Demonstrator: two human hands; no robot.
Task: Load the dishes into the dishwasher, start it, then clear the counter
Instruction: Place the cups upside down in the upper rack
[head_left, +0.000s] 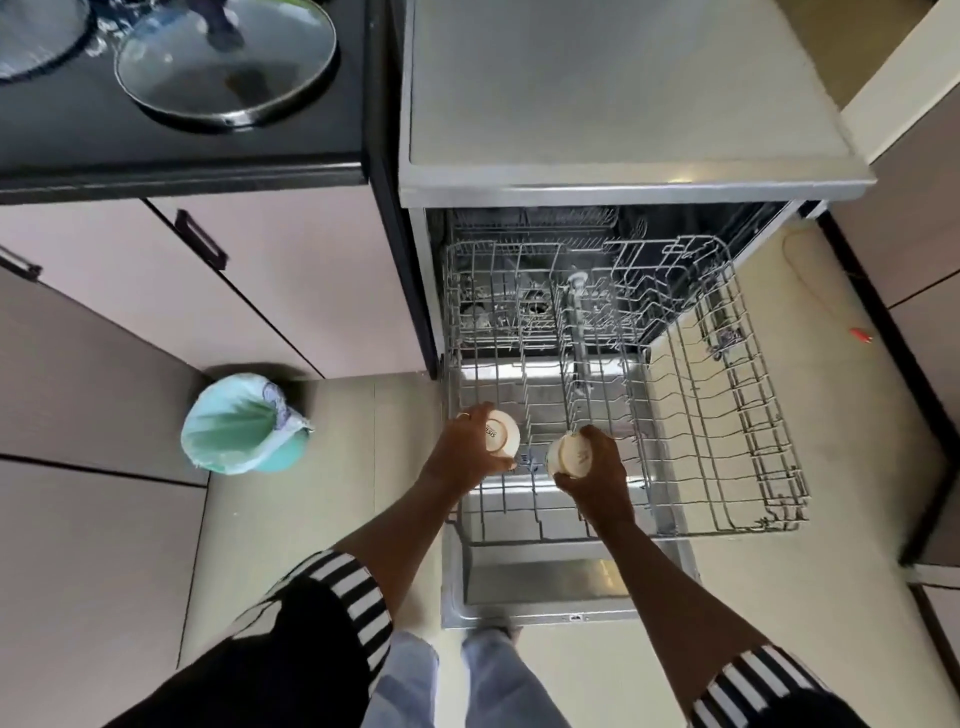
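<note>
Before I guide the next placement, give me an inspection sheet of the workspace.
Surface: grey wire dishwasher rack pulled out above the open door.
Job's things: white printed cup and cream cup, both held over the rack's front.
Clutter: round glass lid on black hob.
Hands: left hand grips the white cup; right hand grips the cream cup.
Cables: thin pale cord on the floor right of the dishwasher, red-tipped.
Surroundings: teal-lined bin, pink cabinet doors, cream floor.
</note>
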